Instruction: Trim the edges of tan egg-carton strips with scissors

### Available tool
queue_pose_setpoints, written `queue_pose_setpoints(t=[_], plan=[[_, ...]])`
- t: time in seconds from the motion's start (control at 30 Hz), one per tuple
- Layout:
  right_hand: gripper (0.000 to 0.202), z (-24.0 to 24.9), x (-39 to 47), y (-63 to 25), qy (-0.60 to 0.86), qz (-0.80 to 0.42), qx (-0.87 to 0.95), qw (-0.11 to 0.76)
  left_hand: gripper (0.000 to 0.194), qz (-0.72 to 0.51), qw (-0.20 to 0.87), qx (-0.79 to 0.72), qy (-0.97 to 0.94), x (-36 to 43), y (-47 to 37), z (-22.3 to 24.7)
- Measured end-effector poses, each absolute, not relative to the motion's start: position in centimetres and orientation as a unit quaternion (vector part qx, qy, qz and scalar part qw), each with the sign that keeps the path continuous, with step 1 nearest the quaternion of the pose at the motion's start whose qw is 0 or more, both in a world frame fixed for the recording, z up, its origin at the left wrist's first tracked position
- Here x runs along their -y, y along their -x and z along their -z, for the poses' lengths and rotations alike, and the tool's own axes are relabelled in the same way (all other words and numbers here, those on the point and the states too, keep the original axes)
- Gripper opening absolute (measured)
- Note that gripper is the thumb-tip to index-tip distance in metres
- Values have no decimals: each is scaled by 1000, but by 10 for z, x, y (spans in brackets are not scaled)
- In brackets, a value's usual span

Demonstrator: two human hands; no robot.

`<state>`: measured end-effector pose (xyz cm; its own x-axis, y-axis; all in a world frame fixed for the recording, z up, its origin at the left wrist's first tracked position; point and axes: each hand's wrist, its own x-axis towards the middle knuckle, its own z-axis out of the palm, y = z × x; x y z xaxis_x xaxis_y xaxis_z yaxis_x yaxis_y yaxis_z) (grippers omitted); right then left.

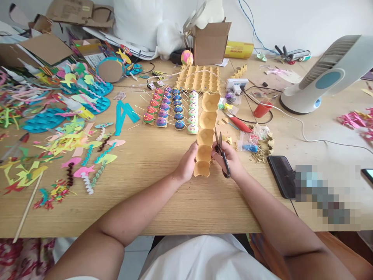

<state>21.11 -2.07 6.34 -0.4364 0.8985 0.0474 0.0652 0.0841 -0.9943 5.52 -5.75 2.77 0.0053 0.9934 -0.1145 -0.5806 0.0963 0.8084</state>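
Note:
A strip of yellow egg carton with several cups in a row stands out over the table, its hollow side facing me. My left hand is closed on the strip's left edge near the lower cups. At the opposite edge, my right hand holds black-handled scissors, blades pointing up and away. Its fingers also touch the carton's right side. Beyond the strip lie painted carton rows: white-green, blue, purple and red, with pins sticking out of them.
An uncut egg tray lies at the back. Coloured paper scraps and fish shapes cover the left side. To the right are a red cup, a white fan, a phone and carton crumbs. A cable crosses the table.

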Motion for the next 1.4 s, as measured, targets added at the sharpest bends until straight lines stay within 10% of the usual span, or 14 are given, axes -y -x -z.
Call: queue_pose_setpoints(t=[0.97,1.4], plan=[[26,-59,11,-220,398,-447,680,423,40,-627,616,-360,-312,59,-52,-37],[28,-69,8,-234,428,-348,809,202,44,-718,467,-421,-297,58,-54,-36]])
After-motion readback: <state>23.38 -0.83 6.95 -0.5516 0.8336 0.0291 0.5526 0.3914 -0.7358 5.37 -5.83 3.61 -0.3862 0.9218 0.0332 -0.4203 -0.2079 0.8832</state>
